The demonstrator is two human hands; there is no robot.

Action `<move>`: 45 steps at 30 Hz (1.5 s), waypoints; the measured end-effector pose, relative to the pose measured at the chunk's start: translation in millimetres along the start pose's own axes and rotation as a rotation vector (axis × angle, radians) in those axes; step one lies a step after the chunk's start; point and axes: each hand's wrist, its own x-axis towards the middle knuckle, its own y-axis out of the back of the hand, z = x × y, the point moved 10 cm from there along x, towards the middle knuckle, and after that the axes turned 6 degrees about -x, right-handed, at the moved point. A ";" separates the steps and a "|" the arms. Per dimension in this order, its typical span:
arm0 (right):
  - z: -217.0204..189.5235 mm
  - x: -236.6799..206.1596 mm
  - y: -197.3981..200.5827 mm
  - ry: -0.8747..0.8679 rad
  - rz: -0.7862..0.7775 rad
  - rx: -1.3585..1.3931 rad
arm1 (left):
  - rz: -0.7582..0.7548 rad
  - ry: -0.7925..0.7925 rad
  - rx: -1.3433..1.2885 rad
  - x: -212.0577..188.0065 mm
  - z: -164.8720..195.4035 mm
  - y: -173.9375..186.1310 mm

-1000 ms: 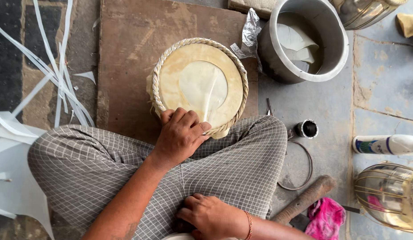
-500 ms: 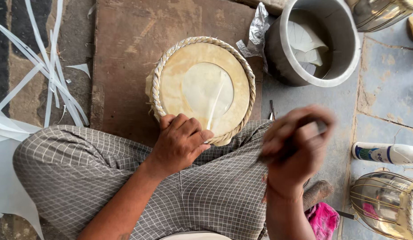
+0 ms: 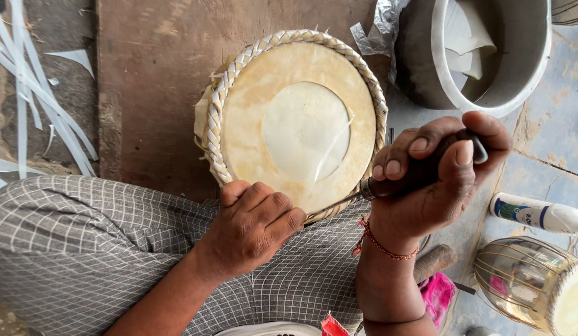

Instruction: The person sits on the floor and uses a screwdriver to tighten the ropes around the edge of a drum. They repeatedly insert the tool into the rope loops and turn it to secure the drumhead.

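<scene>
Between your hands, drum head (image 3: pixel 301 124) | left hand (image 3: pixel 254 227) closed, pressing rim | right hand (image 3: pixel 435 180) fisted around awl (image 3: pixel 413 177) | keep tip low, push slowly under braid (image 3: pixel 223 99).

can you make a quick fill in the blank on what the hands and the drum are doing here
1. The right hand grips a dark-handled ____ whose thin metal tip meets the drum head at its near rim.
2. The left hand rests on the drum's ____ edge, by the braided rim.
3. The drum sits on a ____ board.

Missing words: tool; near; brown
</scene>
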 end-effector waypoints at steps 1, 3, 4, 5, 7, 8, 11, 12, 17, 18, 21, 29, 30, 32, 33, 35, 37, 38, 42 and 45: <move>-0.2 -0.4 -5.0 -0.028 -0.010 -0.067 | -0.006 0.001 -0.001 0.2 -0.4 -0.4; 2.1 -3.5 -15.7 -0.102 -0.030 -0.257 | 0.001 0.000 -0.002 0.2 -0.8 0.3; 2.0 -6.0 -21.5 -0.118 -0.043 -0.301 | 0.005 -0.002 -0.001 -0.1 -0.9 0.4; 2.8 -8.2 -26.9 -0.133 -0.057 -0.346 | 0.004 0.002 -0.003 -0.4 -1.8 0.0; -2.8 -10.5 -34.1 -0.100 -0.061 -0.281 | 0.004 0.006 -0.006 -1.1 -2.9 -1.6; -5.1 -11.0 -35.0 -0.082 -0.049 -0.249 | 0.005 0.003 -0.004 -1.6 -3.2 -2.3; -15.7 -8.5 -27.3 -0.032 0.018 -0.194 | 0.006 0.003 -0.005 -2.7 -3.5 -4.4; -18.9 -6.3 -27.3 -0.015 0.003 -0.195 | 0.008 0.003 -0.006 -3.0 -3.4 -4.5; -16.4 -3.1 -33.4 -0.009 -0.032 -0.184 | 0.003 0.001 0.002 -2.8 -2.3 -3.5; -14.3 -2.7 -35.9 -0.011 -0.040 -0.184 | 0.005 -0.001 -0.002 -2.5 -1.9 -2.8; -12.3 -1.9 -38.3 -0.016 -0.023 -0.254 | 0.011 -0.005 0.001 -1.5 -1.4 -1.4; -4.5 -0.4 -69.7 0.125 -0.239 -0.703 | 0.012 0.011 -0.028 -2.9 -1.6 -1.1; 2.7 2.1 -73.8 0.136 -0.279 -0.812 | 0.017 0.008 -0.015 -2.3 -0.5 -0.9; 7.8 3.2 -73.1 0.156 -0.297 -0.961 | 0.027 0.002 0.005 -0.7 1.4 0.4; 6.5 2.3 -69.0 0.161 -0.278 -1.001 | 0.032 0.004 0.012 0.0 2.7 1.5; -1.2 -4.7 -51.7 0.106 -0.193 -0.917 | 0.043 0.007 0.020 1.0 4.1 4.2; -27.4 -25.8 -24.2 0.058 -0.056 -0.765 | 0.054 0.003 0.019 1.6 4.4 6.1; -45.1 -39.1 -10.5 0.064 0.012 -0.734 | 0.051 0.004 0.006 1.7 3.8 5.8; -99.9 -84.0 2.2 0.169 -0.118 -0.921 | 0.055 0.009 -0.040 -1.9 2.7 4.1; -109.2 -86.0 8.9 0.113 -0.366 -1.223 | 0.061 0.003 -0.032 -4.1 4.8 3.0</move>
